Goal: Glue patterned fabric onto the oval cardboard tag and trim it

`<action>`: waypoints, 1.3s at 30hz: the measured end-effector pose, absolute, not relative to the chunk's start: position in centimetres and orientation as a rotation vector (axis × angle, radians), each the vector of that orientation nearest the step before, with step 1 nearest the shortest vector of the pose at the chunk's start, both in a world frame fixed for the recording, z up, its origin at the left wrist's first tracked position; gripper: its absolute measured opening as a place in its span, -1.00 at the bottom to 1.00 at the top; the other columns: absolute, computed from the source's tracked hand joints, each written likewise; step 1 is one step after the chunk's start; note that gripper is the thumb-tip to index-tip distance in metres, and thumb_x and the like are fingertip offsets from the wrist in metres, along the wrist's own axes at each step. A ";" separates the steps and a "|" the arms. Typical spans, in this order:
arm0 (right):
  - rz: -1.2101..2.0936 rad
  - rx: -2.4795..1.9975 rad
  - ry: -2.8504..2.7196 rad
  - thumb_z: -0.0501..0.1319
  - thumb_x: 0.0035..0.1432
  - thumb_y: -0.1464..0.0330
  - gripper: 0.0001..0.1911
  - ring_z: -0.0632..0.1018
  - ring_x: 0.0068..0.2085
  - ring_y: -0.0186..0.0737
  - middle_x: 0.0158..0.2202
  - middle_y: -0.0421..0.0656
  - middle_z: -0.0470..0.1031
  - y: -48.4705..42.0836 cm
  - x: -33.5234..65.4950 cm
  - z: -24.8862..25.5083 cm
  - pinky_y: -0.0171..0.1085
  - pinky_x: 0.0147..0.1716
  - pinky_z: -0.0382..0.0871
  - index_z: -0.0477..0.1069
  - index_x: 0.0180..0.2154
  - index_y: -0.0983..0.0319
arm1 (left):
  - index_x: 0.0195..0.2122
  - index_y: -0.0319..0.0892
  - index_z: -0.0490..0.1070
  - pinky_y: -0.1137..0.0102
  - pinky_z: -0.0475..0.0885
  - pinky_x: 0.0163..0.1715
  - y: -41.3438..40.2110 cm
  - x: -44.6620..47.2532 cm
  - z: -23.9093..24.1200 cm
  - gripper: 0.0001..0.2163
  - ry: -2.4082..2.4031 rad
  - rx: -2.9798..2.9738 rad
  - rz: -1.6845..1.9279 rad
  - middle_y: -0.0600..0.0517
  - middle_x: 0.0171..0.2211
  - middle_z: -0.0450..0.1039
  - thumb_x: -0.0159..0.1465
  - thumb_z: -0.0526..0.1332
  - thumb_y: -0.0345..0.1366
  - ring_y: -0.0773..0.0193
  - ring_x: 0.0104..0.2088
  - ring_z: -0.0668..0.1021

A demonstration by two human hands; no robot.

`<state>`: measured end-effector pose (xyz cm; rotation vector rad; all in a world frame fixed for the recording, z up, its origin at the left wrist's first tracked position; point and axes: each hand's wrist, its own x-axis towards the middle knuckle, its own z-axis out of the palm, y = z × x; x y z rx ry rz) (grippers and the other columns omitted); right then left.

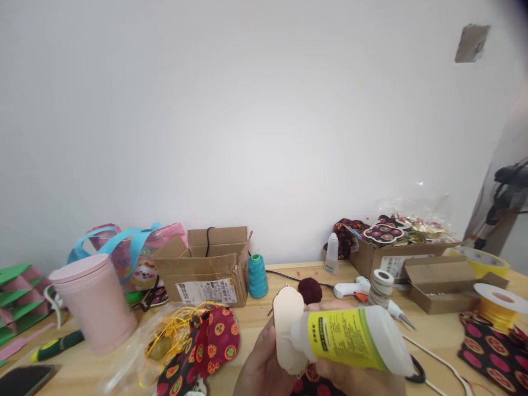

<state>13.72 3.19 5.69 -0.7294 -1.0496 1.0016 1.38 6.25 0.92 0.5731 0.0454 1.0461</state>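
My left hand [260, 364] is closed around the edge of a thin, pale wooden plaque [287, 311] with a scalloped outline and small loops at its ends. A white squeeze bottle [348, 338] with a yellow label lies tilted sideways in my right hand [355, 378]. Its narrow end overlaps the plaque's face; whether the tip touches the wood is hidden. Beneath the hands, part of a dark patterned cloth [313, 382] shows. Just behind the plaque sits a dark red ball of yarn [309, 290].
At left stand a pink canister [94, 302], an opened cardboard box [206, 269] and a teal thread cone [258, 276]. Yellow cords [165, 341] lie beside red patterned fabric [218, 333]. At right are a white glue gun [350, 288], a tape roll [380, 287] and a filled carton [371, 261].
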 end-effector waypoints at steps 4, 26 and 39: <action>0.945 -0.766 -0.970 0.36 -0.43 0.38 -0.59 0.52 -0.31 -0.07 -0.51 -0.24 0.51 2.9 14.0 6.3 -0.24 -0.31 0.42 0.42 -0.37 0.14 | -0.18 -0.09 0.44 0.34 0.22 -0.07 6.2 1.4 0.8 -0.75 0.062 0.600 1.013 -0.03 -0.11 0.45 0.12 0.12 -0.24 0.18 -0.09 0.42; 0.925 -0.848 -0.771 0.35 -0.49 0.47 -0.67 0.57 -0.48 -0.05 -0.53 -0.12 0.58 3.9 14.6 6.6 -0.27 -0.52 0.49 0.42 -0.49 0.25 | 0.02 -0.17 0.25 0.29 0.20 0.00 7.4 -0.3 1.0 -0.56 -0.293 0.720 1.108 -0.08 0.03 0.30 0.24 -0.21 -0.14 0.19 0.04 0.32; 0.939 -0.808 -1.038 0.38 -0.47 0.39 -0.63 0.55 -0.45 -0.08 -0.49 -0.23 0.55 2.6 13.2 6.5 -0.25 -0.45 0.48 0.42 -0.45 0.12 | -0.03 -0.11 0.31 0.21 0.24 -0.03 7.5 -0.4 1.1 -0.65 -0.161 0.611 1.216 -0.12 -0.06 0.40 0.23 -0.11 -0.25 0.17 -0.13 0.47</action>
